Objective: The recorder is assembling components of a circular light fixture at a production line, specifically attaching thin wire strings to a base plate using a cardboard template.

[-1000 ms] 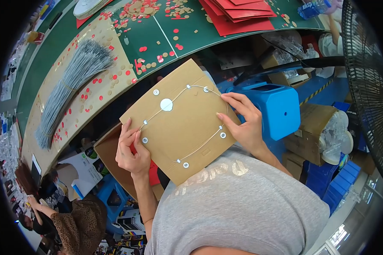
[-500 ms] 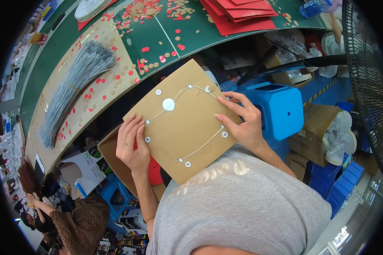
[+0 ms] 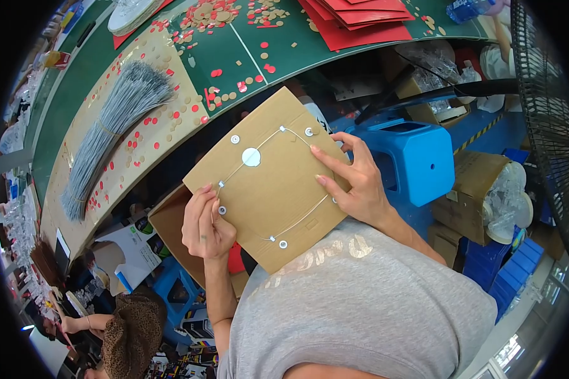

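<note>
A square brown cardboard panel (image 3: 269, 202) leans against my grey shirt, tilted, with a round white hole (image 3: 251, 157) near its upper left. A thin pale wire (image 3: 300, 222) runs in a curve over its face, caught by small white clips (image 3: 282, 129). Round white buttons (image 3: 235, 139) sit near the clips. My left hand (image 3: 208, 222) is closed at the panel's left edge, its fingertips pinched on the wire just below a clip. My right hand (image 3: 360, 183) grips the right edge, index fingertip on the wire and thumb on the panel's face; its other fingers are partly hidden.
A curved green table (image 3: 246, 107) carries a bundle of grey wires (image 3: 110, 132), scattered red and brown discs, and red sheets (image 3: 360, 28). A blue stool (image 3: 420, 164) and a cardboard box (image 3: 477, 199) stand right; a black fan (image 3: 547, 126) is beyond. Another person (image 3: 133, 335) is lower left.
My left hand has shifted inward and slightly down along the panel's left edge, its fingers closing at the wire. My right index finger and thumb have slid left over the panel.
</note>
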Demonstrator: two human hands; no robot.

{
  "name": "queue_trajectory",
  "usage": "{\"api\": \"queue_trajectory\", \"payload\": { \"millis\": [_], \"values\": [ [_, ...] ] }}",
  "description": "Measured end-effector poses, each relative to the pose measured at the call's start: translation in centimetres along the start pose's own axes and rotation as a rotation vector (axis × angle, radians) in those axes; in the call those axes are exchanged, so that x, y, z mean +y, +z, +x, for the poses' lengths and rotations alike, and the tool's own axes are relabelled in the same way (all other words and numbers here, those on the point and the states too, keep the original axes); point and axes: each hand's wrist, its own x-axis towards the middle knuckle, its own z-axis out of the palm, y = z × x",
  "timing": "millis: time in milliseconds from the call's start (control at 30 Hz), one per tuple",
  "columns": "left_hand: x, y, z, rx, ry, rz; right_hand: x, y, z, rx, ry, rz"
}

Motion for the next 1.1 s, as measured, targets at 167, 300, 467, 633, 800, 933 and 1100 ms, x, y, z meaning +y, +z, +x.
{"api": "queue_trajectory", "payload": {
  "millis": [167,300,467,633,800,933,1100],
  "values": [
    [0.0,0.0,0.3,-0.039,-0.101,-0.077,1.0,-0.5,-0.6,-0.012,0.085,0.161],
    [0.6,0.9,0.7,-0.061,-0.373,-0.297,1.2,-1.1,-0.1,-0.082,0.051,0.175],
    [0.8,1.4,-0.1,0.039,-0.660,-0.613,1.2,-1.4,1.1,-0.193,0.098,0.252],
    [0.9,1.5,-0.3,0.082,-0.437,-0.493,1.1,-0.9,1.2,-0.255,0.109,0.283],
    [0.7,1.3,-0.2,0.043,-0.269,-0.361,0.7,-0.7,0.9,-0.235,0.072,0.174],
    [0.8,1.2,-0.4,0.074,-0.317,-0.374,2.1,-1.6,0.5,-0.224,0.161,0.475],
    [0.8,1.0,0.0,0.036,-0.260,-0.372,1.2,-1.0,-0.6,-0.122,-0.012,0.262]
  ]
}}
